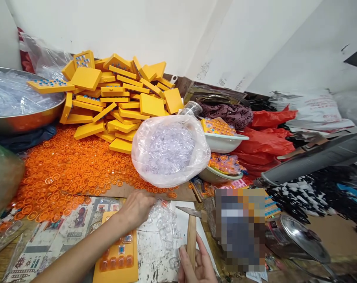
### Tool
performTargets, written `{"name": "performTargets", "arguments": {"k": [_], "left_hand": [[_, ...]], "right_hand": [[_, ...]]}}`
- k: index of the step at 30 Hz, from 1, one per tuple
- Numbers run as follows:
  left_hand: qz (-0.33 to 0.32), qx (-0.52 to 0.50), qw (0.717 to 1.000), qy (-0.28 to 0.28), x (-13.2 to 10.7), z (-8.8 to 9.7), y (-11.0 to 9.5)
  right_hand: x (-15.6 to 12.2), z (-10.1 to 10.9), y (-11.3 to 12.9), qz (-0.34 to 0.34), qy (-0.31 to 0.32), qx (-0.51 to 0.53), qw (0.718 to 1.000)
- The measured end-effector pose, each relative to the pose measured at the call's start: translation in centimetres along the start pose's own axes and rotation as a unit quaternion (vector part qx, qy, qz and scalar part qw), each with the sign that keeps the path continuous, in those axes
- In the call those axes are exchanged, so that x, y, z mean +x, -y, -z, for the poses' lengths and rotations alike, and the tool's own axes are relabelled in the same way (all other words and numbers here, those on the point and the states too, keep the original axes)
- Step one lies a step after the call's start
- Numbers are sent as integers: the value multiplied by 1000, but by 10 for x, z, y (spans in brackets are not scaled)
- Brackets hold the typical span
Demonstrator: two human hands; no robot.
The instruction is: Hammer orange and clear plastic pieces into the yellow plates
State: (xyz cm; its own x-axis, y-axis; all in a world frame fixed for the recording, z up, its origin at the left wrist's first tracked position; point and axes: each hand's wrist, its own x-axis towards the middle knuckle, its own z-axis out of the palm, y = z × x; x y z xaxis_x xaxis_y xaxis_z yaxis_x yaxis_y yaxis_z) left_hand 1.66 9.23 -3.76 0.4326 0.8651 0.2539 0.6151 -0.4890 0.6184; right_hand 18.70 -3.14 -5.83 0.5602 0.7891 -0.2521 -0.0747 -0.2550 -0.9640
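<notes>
My right hand [196, 261] is wrapped around the wooden handle of a small hammer [191, 239] with a narrow, pointed metal head, held upright near the front. My left hand [141, 206] reaches across, its fingers closed at the edge of a cardboard strip; whatever they pinch is hidden. Beside it, small clear plastic pieces [163, 224] lie scattered on a stained white board [150, 251]. Under my left forearm is a yellow tray [116, 273] with orange and clear pieces set in its recesses, partly covered by the arm.
Behind my hands lies a heap of orange plastic rings [74, 165], below stacked yellow trays [128, 106]. A plastic bag [139, 157] of clear pieces stands at centre. Bowls [222, 143], a lidded pot [278, 239] and a grey machine arm [317, 157] are on the right.
</notes>
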Motion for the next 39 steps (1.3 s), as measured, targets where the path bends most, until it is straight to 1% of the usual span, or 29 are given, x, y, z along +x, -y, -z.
{"name": "performTargets", "arguments": {"k": [2, 4, 7, 10, 13, 15, 18, 20, 21, 22, 23, 24, 26, 27, 29, 31, 33, 34, 36, 39], "left_hand": [[-26, 9, 999, 38, 11, -11, -6], [-38, 17, 997, 59, 21, -21, -12], [-42, 19, 997, 68, 30, -26, -16], [-41, -3, 998, 53, 27, -19, -13], [-36, -45, 998, 28, 11, -1, -7], [-27, -68, 997, 11, -8, 14, -4], [-10, -109, 994, -29, -44, 35, -5], [-5, -142, 988, -54, -68, 43, -8], [-6, -153, 986, -61, -80, 44, -9], [-8, -155, 986, -64, -91, 44, -10], [-9, -151, 986, -68, -102, 41, -10], [-5, -141, 987, -78, -113, 37, -10], [14, -106, 987, -119, -133, 25, -6], [31, -86, 985, -147, -142, 18, -4], [88, -56, 974, -200, -157, 5, 0], [168, -44, 959, -224, -167, -8, 0], [245, -25, 943, -223, -172, -18, -3], [267, -6, 939, -216, -172, -22, -4], [283, 36, 937, -201, -171, -28, -6], [271, 61, 943, -185, -169, -35, -8]], "right_hand": [[11, 5, 1, 18, 6, -40, 999], [26, 12, 1, 62, 12, -113, 992], [50, 22, 4, 140, 36, -222, 964], [69, 28, 8, 173, 48, -263, 948], [77, 29, 18, 198, 51, -295, 933], [71, 25, 29, 217, 54, -310, 924], [43, 8, 47, 246, 90, -311, 914], [15, -12, 53, 251, 153, -292, 910], [1, -24, 53, 240, 195, -273, 911], [-13, -35, 51, 207, 259, -229, 915], [-25, -45, 46, 167, 301, -178, 922], [-34, -54, 39, 131, 311, -131, 932], [-44, -64, 24, 89, 296, -96, 946], [-45, -67, 17, 84, 282, -99, 951], [-43, -68, 7, 96, 269, -124, 950], [-38, -67, 3, 116, 271, -142, 945], [-35, -67, 3, 137, 279, -161, 937], [-34, -68, 3, 148, 284, -171, 932], [-34, -69, 2, 166, 289, -188, 924], [-36, -70, -3, 181, 274, -206, 922]]}}
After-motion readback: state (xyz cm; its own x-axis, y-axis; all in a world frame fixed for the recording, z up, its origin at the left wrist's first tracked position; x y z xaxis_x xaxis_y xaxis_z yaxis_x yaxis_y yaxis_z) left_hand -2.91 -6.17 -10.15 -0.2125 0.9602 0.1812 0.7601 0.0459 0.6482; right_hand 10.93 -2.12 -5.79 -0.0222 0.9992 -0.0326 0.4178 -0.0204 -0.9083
